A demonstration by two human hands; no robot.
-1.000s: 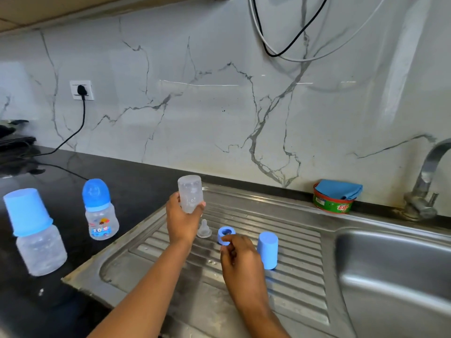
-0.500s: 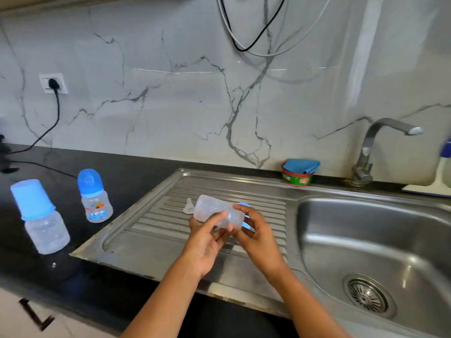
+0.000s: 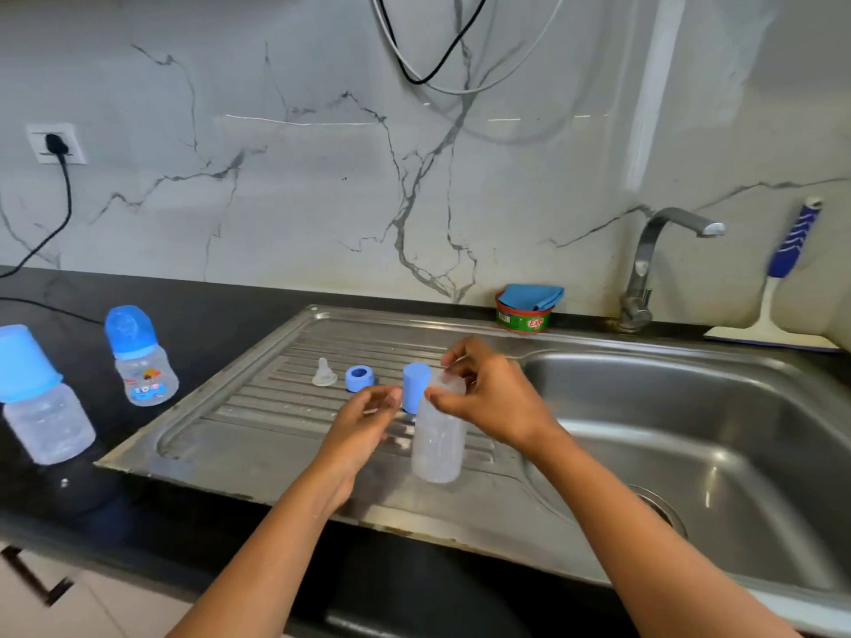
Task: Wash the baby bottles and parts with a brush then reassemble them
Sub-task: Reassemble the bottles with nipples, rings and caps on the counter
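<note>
Now held: bottle [image 3: 436, 446], upright at drainboard [image 3: 221, 453]; fingers of right hand [image 3: 490, 400] grip its neck.
Left hand [image 3: 361, 423]: fingers relaxed, holding nothing, beside bottle.
Drainboard: cap [image 3: 416, 384], ring [image 3: 359, 378], teat [image 3: 324, 373].

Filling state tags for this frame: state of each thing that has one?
clear bottle: uncapped, upright, neck held by right hand
left hand: holds nothing, fingers loose
nipple: detached, on drainboard
blue ring: detached, on drainboard
blue cap: off, standing on drainboard
plain counter bottle: capped, upright
printed counter bottle: capped, upright
tap: no water visible
plug: plugged in
</note>
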